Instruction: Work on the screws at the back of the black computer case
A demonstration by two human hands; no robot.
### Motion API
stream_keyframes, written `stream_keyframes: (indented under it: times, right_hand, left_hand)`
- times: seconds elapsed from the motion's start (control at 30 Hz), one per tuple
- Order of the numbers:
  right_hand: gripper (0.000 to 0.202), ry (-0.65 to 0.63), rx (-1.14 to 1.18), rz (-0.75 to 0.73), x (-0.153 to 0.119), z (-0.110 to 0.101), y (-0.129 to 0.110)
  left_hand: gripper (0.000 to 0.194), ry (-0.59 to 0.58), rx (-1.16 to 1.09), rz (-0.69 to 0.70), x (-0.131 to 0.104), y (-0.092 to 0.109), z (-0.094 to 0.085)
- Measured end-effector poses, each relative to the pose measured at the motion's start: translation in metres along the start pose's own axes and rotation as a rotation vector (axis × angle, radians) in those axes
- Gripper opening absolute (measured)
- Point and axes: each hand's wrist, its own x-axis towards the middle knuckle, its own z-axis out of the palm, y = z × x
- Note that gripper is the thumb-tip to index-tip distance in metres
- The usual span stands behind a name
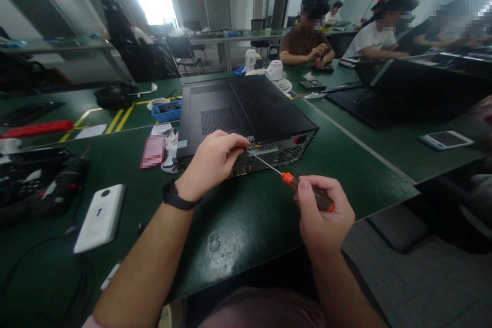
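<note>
Bare forearms (pixel 148 261) are nearest the camera, with the right hand (pixel 326 215) wrapping its fingers around a screwdriver (pixel 286 178) whose shaft points at the left hand (pixel 215 161). Left-hand fingers bend together at the near edge of a black computer case (pixel 249 100) just beyond them, though whether they pinch anything cannot be told. Left of those fingers, a blue tray (pixel 168 116) and, closer in, a white device (pixel 100 219) lie on the green worktop (pixel 265 225).
</note>
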Motion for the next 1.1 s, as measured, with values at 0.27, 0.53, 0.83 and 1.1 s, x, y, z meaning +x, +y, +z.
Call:
stream_keyframes:
  times: [0.27, 0.53, 0.83, 1.1]
  right_hand:
    - [0.014, 0.009, 0.01, -0.007, -0.0002, 0.0, -0.002]
    - [0.013, -0.002, 0.012, -0.006, -0.001, -0.0012, -0.0001]
    - [0.015, -0.007, -0.007, -0.007, -0.0009, -0.001, -0.0047]
    - [0.016, 0.01, 0.002, 0.01, -0.0033, 0.0002, 0.0013]
  left_hand:
    - [0.018, 0.019, -0.006, 0.002, 0.0, 0.0029, -0.0021]
    - [0.015, 0.018, -0.002, 0.031, -0.0003, 0.0012, -0.0004]
    - [0.016, 0.018, 0.009, 0.057, -0.0007, 0.0005, -0.0002]
    - [0.019, 0.01, 0.016, 0.049, -0.0008, 0.001, 0.0009]
